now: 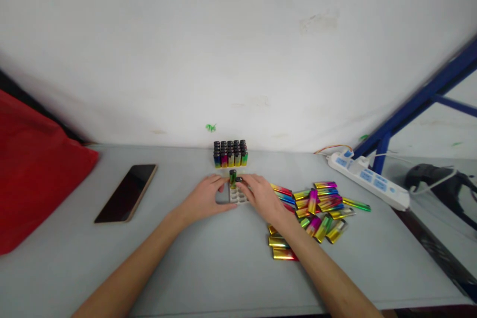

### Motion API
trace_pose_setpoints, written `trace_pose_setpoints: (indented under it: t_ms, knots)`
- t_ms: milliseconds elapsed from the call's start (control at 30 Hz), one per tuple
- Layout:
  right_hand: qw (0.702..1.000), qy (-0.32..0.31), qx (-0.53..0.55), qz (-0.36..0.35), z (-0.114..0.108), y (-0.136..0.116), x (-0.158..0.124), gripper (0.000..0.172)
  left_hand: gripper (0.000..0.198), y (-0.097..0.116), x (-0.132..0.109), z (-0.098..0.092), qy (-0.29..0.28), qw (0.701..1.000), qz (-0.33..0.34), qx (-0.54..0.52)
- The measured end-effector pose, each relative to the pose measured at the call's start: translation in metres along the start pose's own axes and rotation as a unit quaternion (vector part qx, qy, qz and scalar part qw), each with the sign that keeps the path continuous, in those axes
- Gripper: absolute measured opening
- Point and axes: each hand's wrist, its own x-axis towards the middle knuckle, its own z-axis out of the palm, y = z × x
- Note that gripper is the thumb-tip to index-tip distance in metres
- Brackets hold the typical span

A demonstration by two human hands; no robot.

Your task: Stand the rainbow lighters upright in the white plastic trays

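A small white slotted tray [234,197] sits between my hands, with a green-and-gold lighter [233,178] upright in its far left part. My left hand [204,195] holds the tray's left side, thumb along the near edge and fingers toward the far corner. On the other side, my right hand [263,198] pinches a black-topped lighter [239,179] over the tray; its body is mostly hidden by the fingers. Just beyond stands a block of upright lighters [230,155] in several rows. Many loose metallic-coloured lighters [313,201] lie in a pile beside my right forearm.
A phone [126,194] lies flat at the left, near a red bag or cloth [37,174]. At the right are a white power strip [368,179] with cables, a blue metal frame [410,97] and a black object [439,189]. The wall [238,59] borders the grey table [208,268].
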Motion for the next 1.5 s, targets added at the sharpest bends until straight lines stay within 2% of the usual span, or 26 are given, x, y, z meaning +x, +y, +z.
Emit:
trace_pose_setpoints:
  t_ms: [133, 233, 333, 400, 533, 633, 767, 867, 1000, 1100, 1300, 1400, 1500]
  knots:
    - [0.991, -0.071, -0.117, 0.001, -0.003, -0.009, 0.007, 0.021, 0.044, 0.000, 0.000, 0.000, -0.003, 1.000, -0.002, 0.002]
    - [0.979, -0.090, -0.178, 0.029, -0.006, -0.015, 0.011, 0.029, 0.047, -0.002, 0.000, 0.001, -0.002, 1.000, -0.002, 0.009]
    - [0.982, -0.098, -0.157, 0.044, -0.018, -0.014, 0.008, 0.031, 0.048, -0.002, 0.001, 0.001, -0.003, 1.000, 0.002, 0.010]
    - [0.988, -0.099, -0.110, 0.048, -0.035, -0.011, 0.000, 0.026, 0.048, -0.002, 0.001, 0.001, -0.003, 1.000, 0.002, 0.008]
    - [0.995, -0.092, -0.006, 0.043, -0.081, -0.012, -0.042, 0.012, 0.050, -0.001, 0.001, 0.000, -0.004, 1.000, -0.001, 0.010]
    - [0.995, -0.098, -0.006, 0.036, -0.104, -0.018, -0.092, 0.003, 0.049, 0.000, 0.001, -0.001, -0.002, 1.000, 0.000, 0.011]
    - [0.993, -0.100, -0.037, 0.047, -0.102, -0.016, -0.155, 0.026, 0.049, 0.001, 0.002, -0.002, -0.007, 1.000, 0.000, 0.012]
    - [0.991, -0.080, -0.094, 0.049, -0.087, -0.006, -0.179, 0.034, 0.049, 0.001, 0.003, -0.002, -0.005, 1.000, 0.002, 0.015]
    - [0.988, -0.031, -0.151, 0.027, -0.070, 0.005, -0.179, 0.027, 0.049, 0.001, 0.003, -0.001, -0.002, 1.000, 0.004, 0.018]
    - [0.988, 0.009, -0.153, 0.013, -0.063, 0.008, -0.172, 0.019, 0.050, 0.000, 0.002, 0.000, 0.004, 1.000, 0.003, 0.013]
    - [0.985, 0.018, -0.171, 0.017, -0.060, 0.008, -0.166, 0.022, 0.050, -0.002, 0.002, 0.001, 0.008, 1.000, -0.002, 0.005]
    - [0.993, 0.030, -0.102, 0.050, -0.067, 0.005, -0.162, 0.022, 0.050, -0.001, 0.003, 0.000, 0.001, 1.000, -0.005, 0.008]
    - [0.991, 0.063, 0.005, 0.117, -0.077, 0.006, -0.148, 0.025, 0.051, 0.000, 0.003, 0.000, -0.005, 1.000, -0.008, 0.008]
